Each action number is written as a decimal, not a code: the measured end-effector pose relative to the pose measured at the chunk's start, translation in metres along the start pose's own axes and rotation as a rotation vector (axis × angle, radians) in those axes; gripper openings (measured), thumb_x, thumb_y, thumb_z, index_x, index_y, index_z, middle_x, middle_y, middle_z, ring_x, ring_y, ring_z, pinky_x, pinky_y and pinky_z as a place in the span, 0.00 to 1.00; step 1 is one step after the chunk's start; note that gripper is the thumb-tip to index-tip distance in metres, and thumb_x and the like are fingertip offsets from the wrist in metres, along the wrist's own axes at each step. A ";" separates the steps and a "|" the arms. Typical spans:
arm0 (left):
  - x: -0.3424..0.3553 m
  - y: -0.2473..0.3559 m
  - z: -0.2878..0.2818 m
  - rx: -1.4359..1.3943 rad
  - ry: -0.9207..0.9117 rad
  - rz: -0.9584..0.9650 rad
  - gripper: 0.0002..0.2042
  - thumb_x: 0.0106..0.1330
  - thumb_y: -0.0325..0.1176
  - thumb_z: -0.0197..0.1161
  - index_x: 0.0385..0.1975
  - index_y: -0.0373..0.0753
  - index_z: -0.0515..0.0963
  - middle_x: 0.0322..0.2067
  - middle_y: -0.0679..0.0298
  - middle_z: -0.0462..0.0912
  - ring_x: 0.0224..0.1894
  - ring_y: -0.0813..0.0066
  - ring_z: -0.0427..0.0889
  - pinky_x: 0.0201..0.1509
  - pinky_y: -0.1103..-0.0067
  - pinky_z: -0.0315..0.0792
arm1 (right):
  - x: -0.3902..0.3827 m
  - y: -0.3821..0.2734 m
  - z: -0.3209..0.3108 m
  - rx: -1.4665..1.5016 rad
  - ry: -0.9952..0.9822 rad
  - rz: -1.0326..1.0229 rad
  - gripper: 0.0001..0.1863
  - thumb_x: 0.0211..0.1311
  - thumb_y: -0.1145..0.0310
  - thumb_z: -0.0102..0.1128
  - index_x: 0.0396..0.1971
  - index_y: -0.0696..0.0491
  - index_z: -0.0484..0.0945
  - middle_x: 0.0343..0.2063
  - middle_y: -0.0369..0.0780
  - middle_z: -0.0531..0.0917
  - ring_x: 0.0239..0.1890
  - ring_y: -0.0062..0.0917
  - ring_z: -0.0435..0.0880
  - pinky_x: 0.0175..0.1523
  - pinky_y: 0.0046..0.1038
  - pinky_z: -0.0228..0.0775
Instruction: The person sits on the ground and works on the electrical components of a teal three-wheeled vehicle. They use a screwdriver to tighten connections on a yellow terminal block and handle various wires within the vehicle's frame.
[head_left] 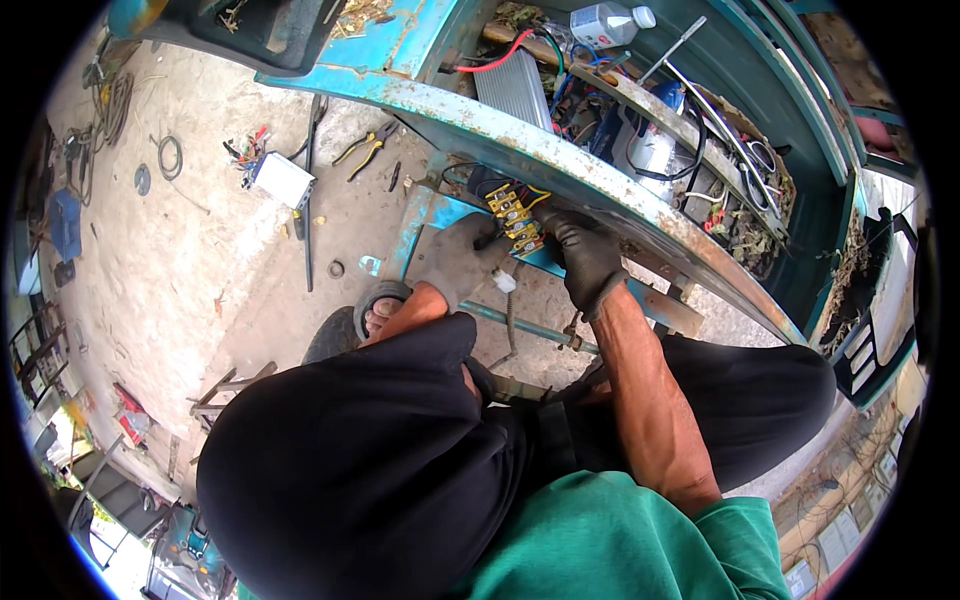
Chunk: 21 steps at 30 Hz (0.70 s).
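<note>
A yellow and black terminal block (515, 218) with wires at its top sits at the teal metal frame (426, 210), beneath the rusty rim of the vehicle body (640, 205). My left hand (460, 255), in a grey glove, is beside the block's lower left, fingers curled; what they hold, if anything, is hidden. My right hand (585, 250), in a dark glove, has its fingers closed at the block's right side, gripping it. A white connector (505, 280) on a grey cable hangs just below, between my hands.
On the concrete lie yellow-handled pliers (360, 150), a silver box (285, 180) with wires, a long dark bar (310, 255) and coiled cable (170, 155). Inside the teal body are a finned metal unit (510, 90), a plastic bottle (600, 25), tangled wires and a long metal tool (690, 30).
</note>
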<state>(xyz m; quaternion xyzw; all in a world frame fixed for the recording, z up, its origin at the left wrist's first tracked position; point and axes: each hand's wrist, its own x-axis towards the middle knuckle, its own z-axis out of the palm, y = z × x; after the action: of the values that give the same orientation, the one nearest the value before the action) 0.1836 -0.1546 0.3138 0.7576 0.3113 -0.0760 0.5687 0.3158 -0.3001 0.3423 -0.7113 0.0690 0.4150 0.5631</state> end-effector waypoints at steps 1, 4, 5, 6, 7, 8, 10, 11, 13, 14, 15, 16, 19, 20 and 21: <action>0.000 0.001 0.000 -0.008 -0.004 -0.005 0.15 0.64 0.38 0.68 0.43 0.34 0.82 0.32 0.53 0.86 0.33 0.65 0.87 0.39 0.71 0.77 | 0.000 -0.001 0.000 -0.037 -0.006 0.020 0.17 0.65 0.65 0.69 0.48 0.61 0.84 0.45 0.40 0.87 0.44 0.21 0.82 0.52 0.28 0.74; 0.001 0.001 -0.001 -0.031 -0.015 -0.024 0.16 0.63 0.40 0.69 0.42 0.34 0.82 0.34 0.52 0.86 0.35 0.62 0.87 0.41 0.70 0.77 | 0.002 -0.003 -0.002 -0.112 -0.002 0.019 0.17 0.61 0.69 0.72 0.48 0.60 0.84 0.45 0.41 0.88 0.45 0.23 0.83 0.53 0.28 0.75; 0.002 -0.001 -0.001 -0.037 -0.018 -0.031 0.17 0.62 0.42 0.69 0.42 0.34 0.82 0.36 0.51 0.86 0.37 0.59 0.86 0.43 0.68 0.78 | 0.002 -0.004 -0.002 -0.131 0.002 0.007 0.17 0.59 0.72 0.74 0.48 0.59 0.84 0.45 0.42 0.88 0.46 0.24 0.85 0.54 0.29 0.76; 0.002 -0.001 -0.001 -0.042 -0.021 -0.038 0.19 0.61 0.44 0.70 0.42 0.34 0.82 0.38 0.50 0.86 0.40 0.56 0.86 0.45 0.66 0.78 | 0.003 -0.001 -0.002 -0.119 0.005 -0.014 0.16 0.59 0.72 0.74 0.47 0.60 0.84 0.44 0.42 0.88 0.45 0.24 0.85 0.53 0.28 0.77; 0.001 -0.001 -0.001 -0.033 -0.011 -0.037 0.19 0.61 0.44 0.70 0.42 0.34 0.82 0.38 0.50 0.86 0.40 0.56 0.86 0.45 0.66 0.78 | 0.005 0.005 -0.002 -0.108 0.007 -0.035 0.16 0.60 0.71 0.74 0.46 0.60 0.85 0.43 0.42 0.88 0.44 0.23 0.85 0.52 0.28 0.77; 0.001 0.001 -0.001 -0.022 -0.003 -0.035 0.19 0.61 0.44 0.70 0.42 0.34 0.82 0.38 0.50 0.86 0.40 0.56 0.86 0.45 0.67 0.78 | 0.006 0.008 -0.002 -0.095 0.010 -0.056 0.15 0.60 0.71 0.74 0.45 0.60 0.85 0.42 0.41 0.89 0.43 0.23 0.85 0.51 0.28 0.77; -0.001 0.003 -0.001 0.002 0.012 -0.022 0.18 0.61 0.42 0.69 0.43 0.34 0.82 0.38 0.50 0.87 0.40 0.57 0.87 0.45 0.67 0.78 | 0.006 0.015 0.001 -0.075 -0.018 -0.062 0.13 0.60 0.71 0.74 0.43 0.60 0.86 0.39 0.41 0.89 0.41 0.22 0.84 0.49 0.27 0.77; -0.001 0.004 -0.002 0.016 0.016 -0.008 0.17 0.62 0.41 0.69 0.43 0.34 0.82 0.37 0.50 0.87 0.39 0.57 0.87 0.44 0.68 0.78 | 0.005 0.017 0.003 -0.064 -0.029 -0.066 0.12 0.60 0.71 0.74 0.41 0.60 0.86 0.38 0.41 0.89 0.39 0.21 0.84 0.48 0.26 0.77; -0.002 0.004 -0.001 0.021 0.023 0.010 0.17 0.62 0.39 0.69 0.44 0.33 0.82 0.36 0.50 0.87 0.37 0.58 0.88 0.43 0.69 0.78 | 0.004 0.027 0.007 0.034 0.004 -0.088 0.11 0.60 0.71 0.74 0.39 0.60 0.86 0.35 0.40 0.89 0.37 0.20 0.83 0.45 0.26 0.77; -0.002 0.003 0.000 0.013 0.028 0.012 0.16 0.62 0.39 0.69 0.43 0.33 0.82 0.36 0.50 0.87 0.37 0.58 0.88 0.42 0.69 0.78 | 0.005 0.032 0.009 0.084 0.019 -0.098 0.10 0.59 0.70 0.74 0.37 0.60 0.87 0.34 0.40 0.89 0.35 0.19 0.83 0.44 0.25 0.77; -0.002 0.002 0.000 0.006 0.032 0.014 0.16 0.62 0.39 0.69 0.43 0.33 0.82 0.36 0.50 0.87 0.37 0.59 0.88 0.42 0.69 0.78 | 0.006 0.035 0.010 0.064 0.030 -0.113 0.10 0.59 0.70 0.74 0.37 0.60 0.87 0.33 0.40 0.89 0.35 0.19 0.83 0.43 0.25 0.76; -0.001 0.002 0.001 0.005 0.033 0.016 0.16 0.62 0.39 0.69 0.43 0.33 0.82 0.36 0.50 0.87 0.37 0.59 0.88 0.42 0.69 0.78 | 0.007 0.038 0.010 0.045 0.041 -0.129 0.10 0.59 0.70 0.74 0.36 0.60 0.86 0.33 0.40 0.89 0.35 0.19 0.83 0.42 0.25 0.76; -0.002 0.001 0.001 -0.001 0.044 0.018 0.17 0.62 0.40 0.69 0.43 0.33 0.82 0.36 0.50 0.87 0.37 0.59 0.88 0.42 0.70 0.78 | 0.003 0.033 0.018 0.015 0.086 -0.119 0.12 0.58 0.68 0.75 0.36 0.60 0.86 0.32 0.40 0.88 0.35 0.20 0.83 0.42 0.26 0.77; -0.001 -0.001 0.002 -0.005 0.049 0.023 0.17 0.62 0.40 0.69 0.43 0.33 0.82 0.35 0.50 0.87 0.37 0.59 0.88 0.42 0.70 0.78 | 0.001 0.030 0.019 0.010 0.106 -0.108 0.13 0.58 0.67 0.76 0.36 0.60 0.86 0.33 0.40 0.88 0.35 0.20 0.83 0.41 0.26 0.77; -0.001 -0.002 0.003 -0.010 0.054 0.027 0.17 0.62 0.40 0.69 0.42 0.33 0.82 0.35 0.50 0.87 0.36 0.59 0.88 0.42 0.70 0.78 | 0.002 0.032 0.018 -0.022 0.127 -0.117 0.14 0.57 0.66 0.76 0.36 0.60 0.86 0.33 0.41 0.88 0.35 0.21 0.83 0.42 0.27 0.77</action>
<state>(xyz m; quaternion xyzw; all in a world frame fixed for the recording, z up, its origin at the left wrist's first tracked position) 0.1827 -0.1573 0.3119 0.7607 0.3166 -0.0465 0.5648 0.2898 -0.2950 0.3173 -0.7452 0.0585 0.3360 0.5730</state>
